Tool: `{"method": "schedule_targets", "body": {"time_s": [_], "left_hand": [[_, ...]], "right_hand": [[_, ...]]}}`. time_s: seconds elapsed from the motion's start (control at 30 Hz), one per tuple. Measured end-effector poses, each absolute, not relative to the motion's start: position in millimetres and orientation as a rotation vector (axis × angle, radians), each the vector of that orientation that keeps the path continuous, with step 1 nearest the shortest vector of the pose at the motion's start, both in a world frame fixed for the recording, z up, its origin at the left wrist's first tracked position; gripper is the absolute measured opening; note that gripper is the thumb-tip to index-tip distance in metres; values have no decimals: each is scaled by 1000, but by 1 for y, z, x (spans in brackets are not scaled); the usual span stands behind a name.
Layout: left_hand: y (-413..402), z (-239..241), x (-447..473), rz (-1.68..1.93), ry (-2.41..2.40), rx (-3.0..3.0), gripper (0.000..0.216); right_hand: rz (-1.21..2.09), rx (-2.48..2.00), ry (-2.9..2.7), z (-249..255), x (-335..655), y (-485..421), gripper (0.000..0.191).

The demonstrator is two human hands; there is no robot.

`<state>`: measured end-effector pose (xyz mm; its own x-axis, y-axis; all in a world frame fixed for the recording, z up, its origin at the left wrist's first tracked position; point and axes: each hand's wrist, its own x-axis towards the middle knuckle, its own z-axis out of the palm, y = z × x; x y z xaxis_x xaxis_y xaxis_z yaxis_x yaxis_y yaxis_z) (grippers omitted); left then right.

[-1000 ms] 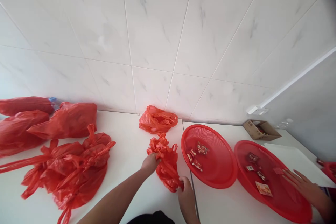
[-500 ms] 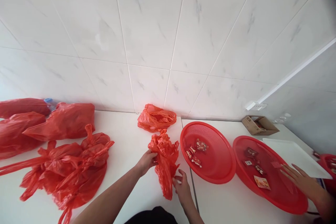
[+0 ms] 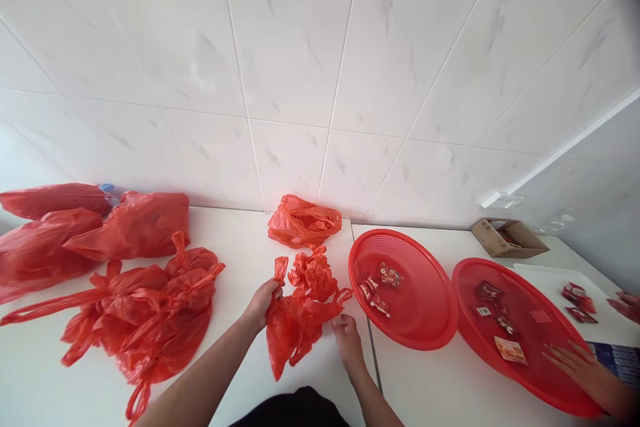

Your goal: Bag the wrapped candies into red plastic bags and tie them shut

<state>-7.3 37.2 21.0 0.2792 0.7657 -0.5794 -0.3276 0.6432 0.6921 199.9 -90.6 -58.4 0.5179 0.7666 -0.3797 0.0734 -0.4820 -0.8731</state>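
My left hand [image 3: 266, 300] is closed on the upper left corner of a thin red plastic bag [image 3: 295, 323], which hangs loose and creased just above the white table. At its right edge is my right hand [image 3: 349, 340], fingers curled together; whether they pinch the film is hidden. Directly behind the held bag lies a heap of crumpled red plastic bags [image 3: 313, 275]. Farther back, against the wall, rests another red bag [image 3: 304, 221] with its mouth gaping.
Filled, knotted red bags [image 3: 150, 307] cover the left side. To the right, a red mesh basket [image 3: 425, 313] holds small wrapped snacks. A co-worker's hand [image 3: 575, 360] reaches over a second red basket [image 3: 470, 327]. Beyond are a cardboard box [image 3: 505, 240] and a white tray [image 3: 613, 320].
The bag in my left hand has come away from the crumpled heap and spread out. My left hand moved slightly left. Red packets now lie on the white tray, with another hand beside it.
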Motion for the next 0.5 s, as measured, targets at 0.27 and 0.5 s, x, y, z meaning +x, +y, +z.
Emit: {"method": "schedule_targets", "body": {"time_s": [0.27, 0.5], "left_hand": [[44, 42, 17, 677, 972, 549, 23], [125, 89, 22, 1066, 953, 552, 19]], "right_hand": [[1245, -1724, -496, -60, 177, -74, 26], [1177, -1762, -258, -60, 207, -110, 21]]}}
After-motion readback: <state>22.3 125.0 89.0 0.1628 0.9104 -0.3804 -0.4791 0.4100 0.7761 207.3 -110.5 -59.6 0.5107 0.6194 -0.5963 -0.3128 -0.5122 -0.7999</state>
